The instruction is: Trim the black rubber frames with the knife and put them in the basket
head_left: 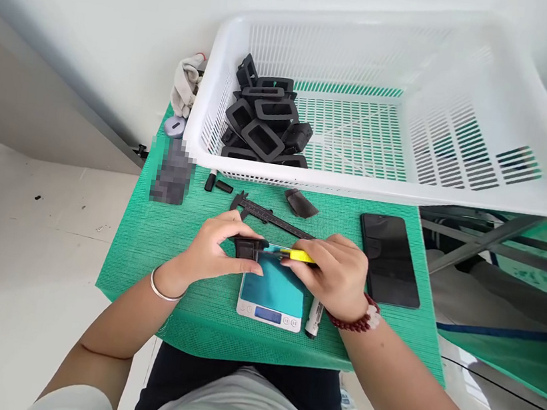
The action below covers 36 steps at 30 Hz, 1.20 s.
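My left hand point(220, 245) grips a black plastic part point(247, 249) between thumb and fingers, over the upper left of a small digital scale point(271, 299). In my right hand point(333, 267) is a yellow utility knife point(300, 255), its blade end pointing left and meeting the right side of the part. Whether the blade cuts into the part I cannot tell. Just beyond the hands lies a black caliper point(274, 218), its right end hidden by my right hand. A white marker point(314, 318) rests beside the scale, partly under my right wrist.
A large white basket point(356, 187) spans the back, with several black rectangular parts point(262, 139) at its left. On the green cloth point(144, 269) lie a dark curved piece point(301, 203), a black phone point(390, 261) and a black cap point(224, 186). A glove point(185, 86) lies back left.
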Tool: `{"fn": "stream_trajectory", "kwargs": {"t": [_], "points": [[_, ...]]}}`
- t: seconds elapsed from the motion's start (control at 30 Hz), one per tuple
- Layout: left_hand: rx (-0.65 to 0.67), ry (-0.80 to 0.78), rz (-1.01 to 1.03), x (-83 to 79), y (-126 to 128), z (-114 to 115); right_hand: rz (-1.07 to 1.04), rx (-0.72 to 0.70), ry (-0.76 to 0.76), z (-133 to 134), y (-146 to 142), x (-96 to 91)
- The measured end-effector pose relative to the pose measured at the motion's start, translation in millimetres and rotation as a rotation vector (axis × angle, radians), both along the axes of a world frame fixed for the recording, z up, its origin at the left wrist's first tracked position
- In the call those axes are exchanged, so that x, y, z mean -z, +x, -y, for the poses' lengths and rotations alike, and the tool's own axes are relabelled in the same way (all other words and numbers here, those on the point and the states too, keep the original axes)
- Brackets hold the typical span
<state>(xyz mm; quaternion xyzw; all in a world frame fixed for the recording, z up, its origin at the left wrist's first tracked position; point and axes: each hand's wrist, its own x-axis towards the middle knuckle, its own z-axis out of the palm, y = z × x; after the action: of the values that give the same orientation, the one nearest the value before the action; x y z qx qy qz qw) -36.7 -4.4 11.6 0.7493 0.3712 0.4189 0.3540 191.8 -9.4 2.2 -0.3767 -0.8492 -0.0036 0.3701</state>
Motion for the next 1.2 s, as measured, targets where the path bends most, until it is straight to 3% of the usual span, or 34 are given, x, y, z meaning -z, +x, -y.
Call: {"fn": "stream_trajectory", "kwargs": {"t": [0.1, 0.27, 0.43, 0.63, 0.8, 0.97, 1.07, 1.2], "points": [[-0.014, -0.007, 0.023, 1.2, 0, 0, 0.016, -0.066, -0.008, 0, 0, 0.8], [-0.027, -0.002, 0.061, 2.7, -1, 1, 0.013, 0.044, 0.007, 0, 1, 1.6], [-0.002, 0.001, 0.095, 2.1, -2, 1, 0.013, -0.06, -0.005, 2, -1, 2.2], [-0.046, 0.013, 0.093, 1.5, -5, 0, 0.031, 0.092, -0.023, 2, 0, 3.4], [-0.023, 0.021, 0.051, 1.4, -2, 1, 0.009, -0.044, -0.008, 1, 0, 1.5], [-0.023, -0.004, 0.073, 3.3, -4, 2, 0.024, 0.095, 0.001, -2, 4, 1.3], [-0.116, -0.021, 0.175, 5.7, -8, 1, 0.017, 0.126, 0.006, -3, 8, 1.0], [-0.356, 0.018, 0.201, 10.2, -13, -1, -0.018, 0.153, 0.013, -3, 12, 1.4]]}}
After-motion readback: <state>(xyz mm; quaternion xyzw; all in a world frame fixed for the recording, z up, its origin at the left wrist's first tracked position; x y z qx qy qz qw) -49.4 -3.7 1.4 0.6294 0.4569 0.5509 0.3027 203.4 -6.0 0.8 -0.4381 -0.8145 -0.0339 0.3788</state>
